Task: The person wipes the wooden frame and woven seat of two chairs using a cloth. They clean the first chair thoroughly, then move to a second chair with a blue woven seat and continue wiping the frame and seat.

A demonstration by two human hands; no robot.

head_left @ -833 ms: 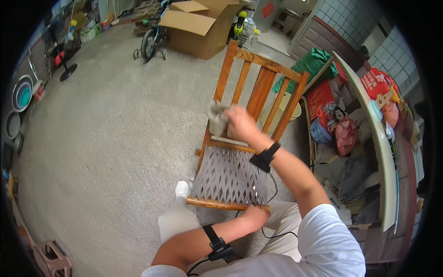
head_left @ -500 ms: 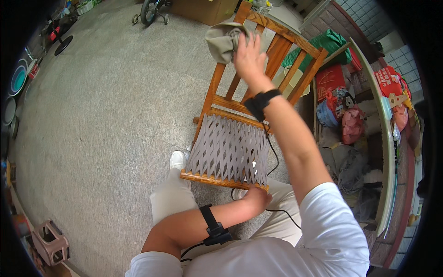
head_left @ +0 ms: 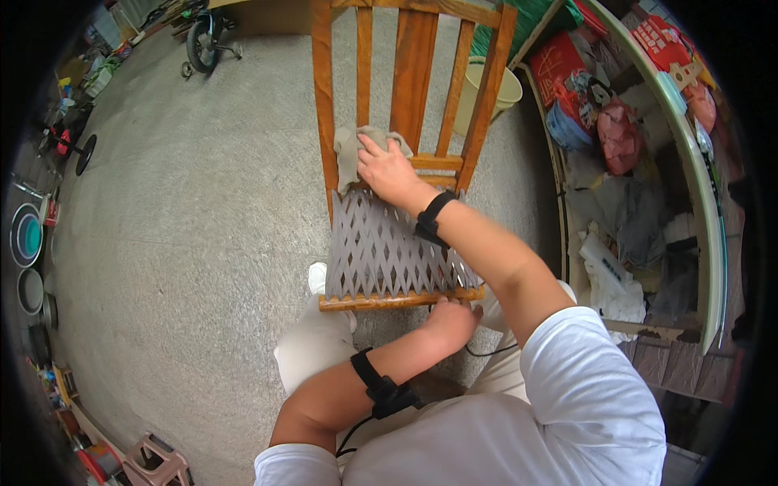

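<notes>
A wooden chair [head_left: 417,73] with a slatted back stands before me, its seat [head_left: 389,247] woven from grey straps in a criss-cross. My right hand [head_left: 393,172] presses a grey-beige cloth [head_left: 348,154] against the lower cross rail of the backrest, at its left side. The fingers are bent over the cloth, which hides part of the rail. At the right end of the seat's front rail [head_left: 365,303], my left hand [head_left: 454,320] grips the wood; its fingers are partly hidden. Black bands circle both forearms.
Close on the right is an open shelf unit [head_left: 689,211] with bags and boxes. A cream bucket [head_left: 506,89] stands behind the chair. Farther off are a small bicycle [head_left: 203,44] and a cardboard box [head_left: 271,18]. A pink stool [head_left: 158,462] and basins [head_left: 29,235] line the left.
My right hand has brought the cloth down from the upper left of the backrest to its lower rail. The chair sits more upright in view. My left hand keeps hold of the front rail.
</notes>
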